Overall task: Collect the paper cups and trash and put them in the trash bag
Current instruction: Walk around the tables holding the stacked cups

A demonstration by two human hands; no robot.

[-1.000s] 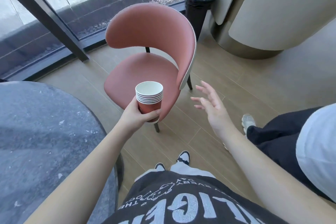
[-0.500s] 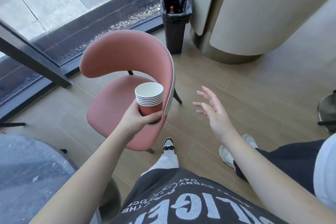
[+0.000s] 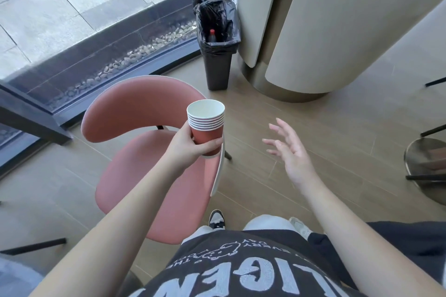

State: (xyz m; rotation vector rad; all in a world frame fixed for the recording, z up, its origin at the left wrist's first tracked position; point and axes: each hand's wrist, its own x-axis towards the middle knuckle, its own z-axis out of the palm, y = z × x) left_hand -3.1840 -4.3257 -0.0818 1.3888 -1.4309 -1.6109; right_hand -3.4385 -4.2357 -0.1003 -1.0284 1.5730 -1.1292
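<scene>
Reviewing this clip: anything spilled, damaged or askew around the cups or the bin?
Nothing stands out. The left hand grips an upright, nested stack of paper cups; the right hand is empty. The trash bag sits neatly in its upright bin, a bottle inside.

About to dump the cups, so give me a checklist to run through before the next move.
1. Stack of paper cups gripped securely by the left hand: ok.
2. Top cup looks empty, nothing to spill: ok.
3. Right hand free, fingers spread: ok.
4. Trash bag mouth open in the black bin: ok.
5. Room left in the bag beside the red-capped bottle: cannot tell.
6. Cups above the bag: not ok; the pink chair lies in between.
</scene>
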